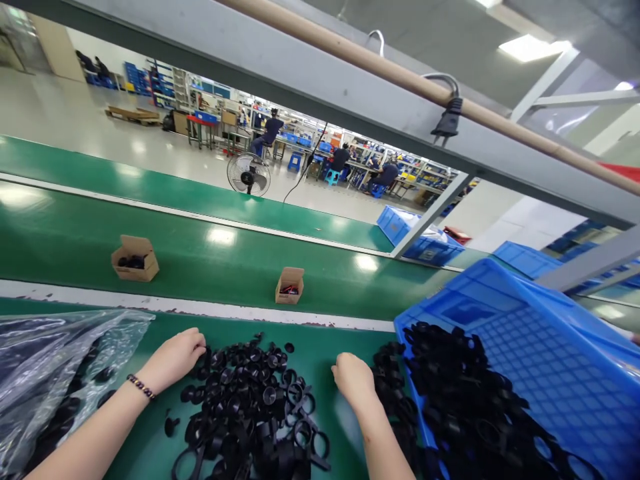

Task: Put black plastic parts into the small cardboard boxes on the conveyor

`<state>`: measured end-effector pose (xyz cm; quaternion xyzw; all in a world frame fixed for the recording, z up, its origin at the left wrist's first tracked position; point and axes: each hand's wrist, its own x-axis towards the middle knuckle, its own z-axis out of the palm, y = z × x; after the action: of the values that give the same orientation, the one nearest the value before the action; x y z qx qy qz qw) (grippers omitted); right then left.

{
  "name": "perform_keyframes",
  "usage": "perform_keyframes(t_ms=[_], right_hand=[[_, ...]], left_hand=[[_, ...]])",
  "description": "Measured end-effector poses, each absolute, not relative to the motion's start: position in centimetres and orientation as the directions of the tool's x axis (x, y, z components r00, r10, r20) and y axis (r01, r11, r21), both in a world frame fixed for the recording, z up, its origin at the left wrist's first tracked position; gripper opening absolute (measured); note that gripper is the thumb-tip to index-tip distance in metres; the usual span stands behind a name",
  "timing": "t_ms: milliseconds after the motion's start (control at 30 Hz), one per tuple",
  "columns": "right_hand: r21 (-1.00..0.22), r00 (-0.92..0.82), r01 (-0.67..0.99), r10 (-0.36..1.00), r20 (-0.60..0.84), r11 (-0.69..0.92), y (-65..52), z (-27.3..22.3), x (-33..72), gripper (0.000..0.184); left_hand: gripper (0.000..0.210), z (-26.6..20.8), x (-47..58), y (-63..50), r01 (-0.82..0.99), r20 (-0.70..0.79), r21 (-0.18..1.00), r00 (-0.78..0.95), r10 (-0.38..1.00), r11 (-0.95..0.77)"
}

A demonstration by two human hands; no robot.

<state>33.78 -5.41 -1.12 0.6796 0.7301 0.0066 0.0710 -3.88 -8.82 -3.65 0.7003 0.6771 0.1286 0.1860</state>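
Note:
A heap of small black plastic parts [240, 380], round caps mixed with ring-shaped pieces, lies on the green bench top in front of me. At its upper left edge is my left hand [181, 352], fingers curled and pressed together by the outermost caps; whatever they pinch is hidden. My right hand [354, 377] is closed above the green surface, between the heap and a smaller row of black parts [393, 383]. Its fingers face away from me, so I cannot make out anything in them.
A tilted blue crate [565, 373] full of black ring parts stands right. To the left lies a clear plastic bag [45, 373] with black parts. Two small cardboard boxes, one left [136, 263] and one centre [289, 288], hold small parts. A metal beam [300, 73] crosses overhead.

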Motion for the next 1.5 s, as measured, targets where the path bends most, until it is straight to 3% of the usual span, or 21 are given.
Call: perform_keyframes(t_ms=[167,267,333,433,600,867,1167,1267,1333,1400,1500], right_hand=[[0.055,-0.325,0.945,0.942,0.077,0.322,-1.9,0.9,29.7,0.016],[0.048,-0.541,0.831,0.786,0.298,0.554,1.7,2.0,26.3,0.019],[0.114,-0.667,0.723,0.647,0.369,0.681,4.5,2.2,24.1,0.022],[0.23,-0.803,0.589,0.529,0.275,0.775,7.9,1.9,21.5,0.024],[0.28,-0.832,0.551,0.544,0.109,0.786,9.6,1.2,19.0,0.02],[0.187,-0.767,0.638,0.639,0.061,0.747,8.5,0.7,15.8,0.028],[0.133,-0.752,0.658,0.655,0.071,0.741,7.6,1.0,12.8,0.031],[0.139,-0.773,0.631,0.604,0.191,0.763,6.5,1.8,13.0,0.032],[0.107,-0.745,0.639,0.578,0.334,0.762,5.3,2.3,14.2,0.03],[0.024,-0.67,0.669,0.589,0.452,0.743,3.9,2.5,16.3,0.026],[-0.116,-0.586,0.692,0.649,0.486,0.712,1.5,2.4,20.6,0.02]], left_hand=[[0.024,-2.6,-4.1,-8.9,0.89,0.085,0.456,-0.024,0.996,-0.018],[0.022,-1.2,-3.4,-7.9,0.903,0.278,0.419,-0.029,0.96,-0.094],[0.021,-0.1,-2.5,-6.6,0.911,0.387,0.387,-0.021,0.922,-0.142],[0.019,1.5,-0.5,-3.9,0.909,0.493,0.375,-0.03,0.87,-0.181],[0.014,2.2,3.0,1.6,0.909,0.593,0.376,-0.088,0.801,-0.179],[0.018,-0.7,4.0,6.6,0.943,0.436,0.331,-0.191,0.879,0.041],[0.03,-0.3,1.2,3.1,0.967,0.371,0.253,-0.138,0.918,0.043],[0.028,0.8,-0.9,-0.4,0.976,0.328,0.207,-0.003,0.945,-0.069],[0.023,1.3,-2.6,-3.2,0.965,0.22,0.234,0.066,0.973,-0.118],[0.022,1.3,-4.1,-6.0,0.952,0.115,0.288,0.074,0.991,-0.104],[0.022,0.8,-5.3,-9.8,0.926,0.028,0.376,0.037,0.999,-0.045]])
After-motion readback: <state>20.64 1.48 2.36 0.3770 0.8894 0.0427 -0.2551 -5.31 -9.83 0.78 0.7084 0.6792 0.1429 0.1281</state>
